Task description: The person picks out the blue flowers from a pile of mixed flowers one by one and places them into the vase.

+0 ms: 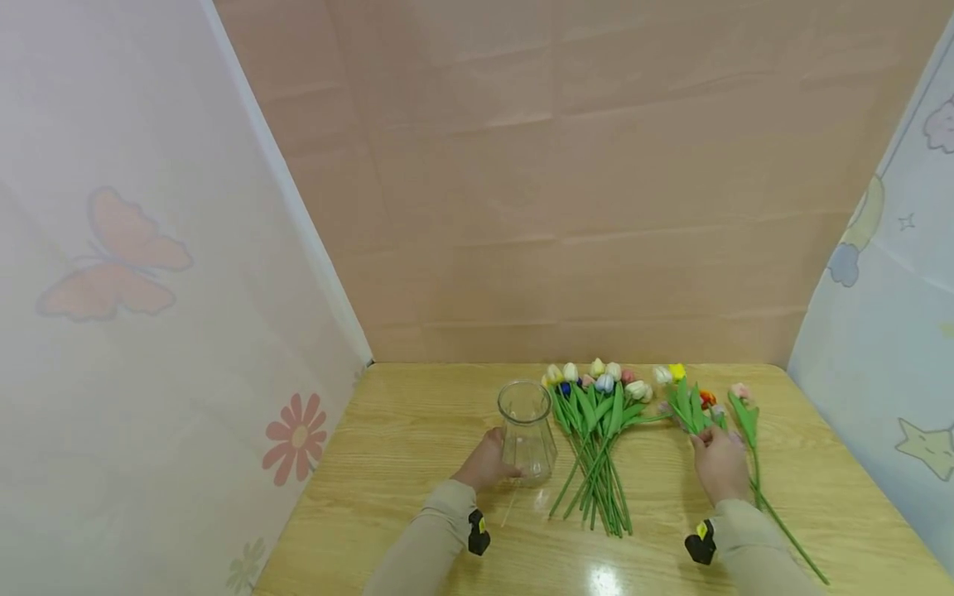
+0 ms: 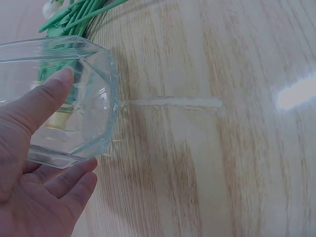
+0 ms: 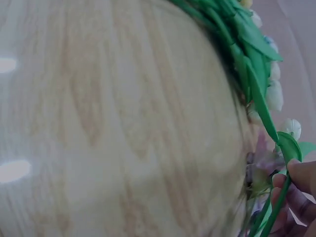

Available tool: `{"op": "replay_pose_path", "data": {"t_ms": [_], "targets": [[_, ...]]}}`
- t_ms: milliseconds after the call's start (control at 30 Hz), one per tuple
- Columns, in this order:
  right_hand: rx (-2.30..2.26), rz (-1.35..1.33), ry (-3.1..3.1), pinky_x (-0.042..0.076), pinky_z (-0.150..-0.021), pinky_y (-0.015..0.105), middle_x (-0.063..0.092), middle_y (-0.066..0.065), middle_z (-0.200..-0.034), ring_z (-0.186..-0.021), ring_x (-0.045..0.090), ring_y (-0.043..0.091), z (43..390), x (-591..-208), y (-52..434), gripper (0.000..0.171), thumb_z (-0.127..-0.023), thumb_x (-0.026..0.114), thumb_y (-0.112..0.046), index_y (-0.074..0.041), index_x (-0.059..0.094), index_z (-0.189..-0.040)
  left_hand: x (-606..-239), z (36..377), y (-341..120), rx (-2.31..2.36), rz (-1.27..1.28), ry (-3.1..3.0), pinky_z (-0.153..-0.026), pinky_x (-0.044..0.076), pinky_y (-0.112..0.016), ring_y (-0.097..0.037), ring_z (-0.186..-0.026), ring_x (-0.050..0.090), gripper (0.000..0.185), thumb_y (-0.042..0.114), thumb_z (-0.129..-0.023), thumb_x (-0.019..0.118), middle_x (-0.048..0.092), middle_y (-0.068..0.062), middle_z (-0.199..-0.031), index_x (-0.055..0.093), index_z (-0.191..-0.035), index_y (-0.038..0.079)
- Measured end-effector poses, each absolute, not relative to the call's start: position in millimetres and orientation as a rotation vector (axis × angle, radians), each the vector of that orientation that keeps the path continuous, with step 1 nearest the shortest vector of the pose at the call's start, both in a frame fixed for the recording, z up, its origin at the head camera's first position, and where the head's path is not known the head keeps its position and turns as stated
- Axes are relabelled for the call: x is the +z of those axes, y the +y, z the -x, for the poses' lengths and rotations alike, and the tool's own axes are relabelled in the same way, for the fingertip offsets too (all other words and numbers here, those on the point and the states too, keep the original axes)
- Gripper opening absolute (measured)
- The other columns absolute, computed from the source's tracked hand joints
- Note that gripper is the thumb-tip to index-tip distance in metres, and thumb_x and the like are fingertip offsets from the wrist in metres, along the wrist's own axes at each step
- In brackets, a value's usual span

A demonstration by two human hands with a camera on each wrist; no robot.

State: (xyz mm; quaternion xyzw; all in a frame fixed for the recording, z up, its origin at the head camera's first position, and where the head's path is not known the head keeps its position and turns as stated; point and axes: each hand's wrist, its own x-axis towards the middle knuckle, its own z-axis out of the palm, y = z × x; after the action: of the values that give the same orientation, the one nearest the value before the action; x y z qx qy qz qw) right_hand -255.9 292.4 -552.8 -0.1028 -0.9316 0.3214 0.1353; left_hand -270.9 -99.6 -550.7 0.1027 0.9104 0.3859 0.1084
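the left hand (image 1: 488, 460) cups the clear glass vase (image 1: 526, 430), apparently steadying it upright on the wooden table (image 1: 402, 439), while the right hand (image 1: 719, 461) pinches green stems of a small tulip bunch (image 1: 689, 401) lying right of the big bunch (image 1: 596, 430).

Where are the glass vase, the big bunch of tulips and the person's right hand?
glass vase (image 1: 526, 430), head view, on its clear side wall.
big bunch of tulips (image 1: 596, 447), head view, on the green stems.
right hand (image 1: 719, 459), head view, on its back.
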Motion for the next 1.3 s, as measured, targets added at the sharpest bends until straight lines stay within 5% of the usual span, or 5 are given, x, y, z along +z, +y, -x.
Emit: {"op": "replay_pose_path", "data": {"t_ms": [200, 767, 1000, 1300], "targets": [[0.913, 0.322, -2.795, 0.033, -0.044, 0.030, 0.050, 0.007, -0.059, -0.050, 0.044, 0.019, 251, -567, 300, 0.019, -0.099, 0.051, -0.012, 0.002, 0.052, -0.086, -552, 269, -98, 1.128, -0.308, 2.688, -0.105, 0.042, -0.051, -0.044, -0.128, 0.045, 0.090, 0.026, -0.077, 0.083, 0.036, -0.030, -0.144, 0.032, -0.141, -0.009], [0.843, 0.329, -2.975, 0.041, -0.050, 0.035, 0.060, 0.013, -0.081, -0.065, 0.057, 0.024, 258, -572, 304, 0.012, -0.095, 0.059, -0.013, -0.004, 0.051, -0.092, -551, 269, -100, 1.100, -0.321, 2.715, -0.105, 0.041, -0.052, -0.043, -0.131, 0.042, 0.091, 0.028, -0.078, 0.082, 0.035, -0.030, -0.146, 0.031, -0.143, -0.010], [0.851, 0.305, -2.918, 0.044, -0.050, 0.037, 0.062, 0.019, -0.085, -0.069, 0.061, 0.027, 259, -568, 297, 0.012, -0.095, 0.058, -0.011, 0.000, 0.055, -0.094, -553, 271, -101, 1.133, -0.335, 2.701, -0.104, 0.042, -0.053, -0.043, -0.130, 0.043, 0.092, 0.028, -0.076, 0.083, 0.036, -0.029, -0.146, 0.032, -0.142, -0.010], [0.928, 0.148, -2.910, 0.039, -0.044, 0.032, 0.058, 0.016, -0.076, -0.053, 0.049, 0.018, 266, -539, 255, 0.018, -0.100, 0.045, -0.010, 0.007, 0.051, -0.102, -552, 270, -100, 1.156, -0.327, 2.693, -0.104, 0.042, -0.053, -0.043, -0.129, 0.044, 0.089, 0.026, -0.077, 0.083, 0.035, -0.029, -0.146, 0.032, -0.142, -0.008]]}}
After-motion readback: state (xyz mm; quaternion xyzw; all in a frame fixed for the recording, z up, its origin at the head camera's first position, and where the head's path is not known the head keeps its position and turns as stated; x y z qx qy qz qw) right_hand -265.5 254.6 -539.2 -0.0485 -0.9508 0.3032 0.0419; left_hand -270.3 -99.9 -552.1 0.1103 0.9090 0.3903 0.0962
